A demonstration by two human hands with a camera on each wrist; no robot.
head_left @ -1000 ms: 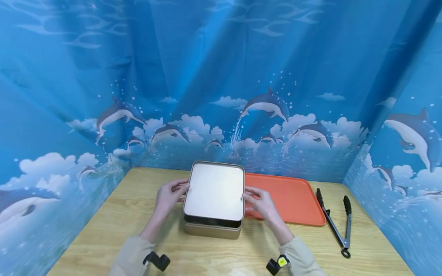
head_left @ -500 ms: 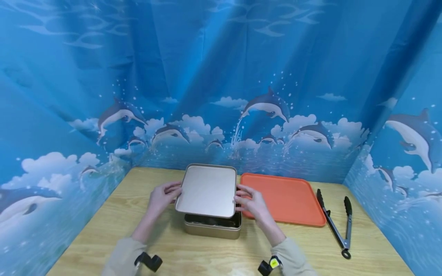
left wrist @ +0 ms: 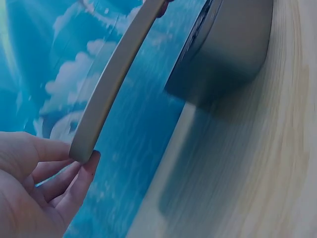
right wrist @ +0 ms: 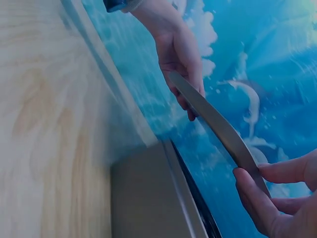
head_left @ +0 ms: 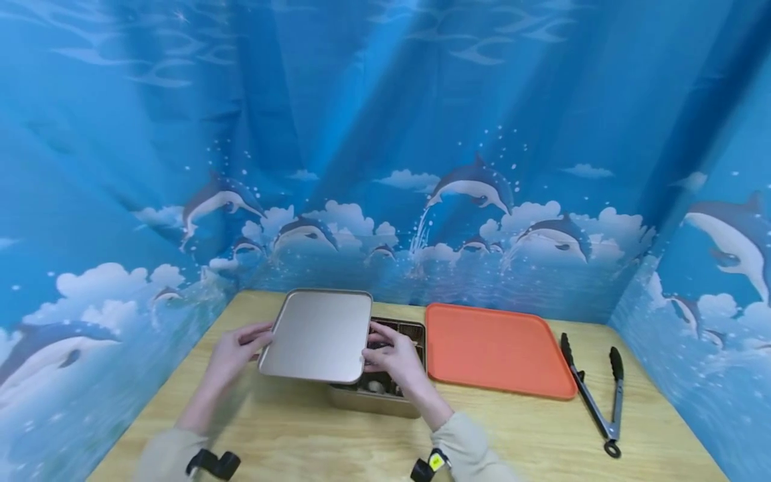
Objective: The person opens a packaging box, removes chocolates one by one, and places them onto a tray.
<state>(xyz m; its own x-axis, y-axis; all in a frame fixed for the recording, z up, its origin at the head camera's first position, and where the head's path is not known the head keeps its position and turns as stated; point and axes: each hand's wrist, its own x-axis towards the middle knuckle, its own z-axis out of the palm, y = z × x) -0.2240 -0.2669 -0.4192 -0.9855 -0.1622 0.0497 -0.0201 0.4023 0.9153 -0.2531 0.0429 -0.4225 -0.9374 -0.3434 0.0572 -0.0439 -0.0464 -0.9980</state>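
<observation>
A square metal lid (head_left: 319, 335) is lifted off its tin box (head_left: 373, 404) and overhangs the box's left part. My left hand (head_left: 235, 355) pinches the lid's left edge between thumb and fingers; the left wrist view shows the lid's rim (left wrist: 111, 84) in that grip. At the opposite edge, my right hand (head_left: 394, 358) pinches the lid too, its fingers over the box opening. Inside the box, a divided dark interior shows with small items, among them a pale round one (head_left: 376, 387); the lid and right hand hide the rest.
An orange-red tray (head_left: 496, 351) lies right of the box. Farther right, tongs (head_left: 596, 402) with black tips lie spread on the wooden table (head_left: 289, 435). A blue dolphin-print curtain (head_left: 385, 167) hangs behind the table and along both sides.
Both hands have carried the lid leftward from above the box, uncovering its right part and the divided interior. The box, tray and tongs stay in place on the table.
</observation>
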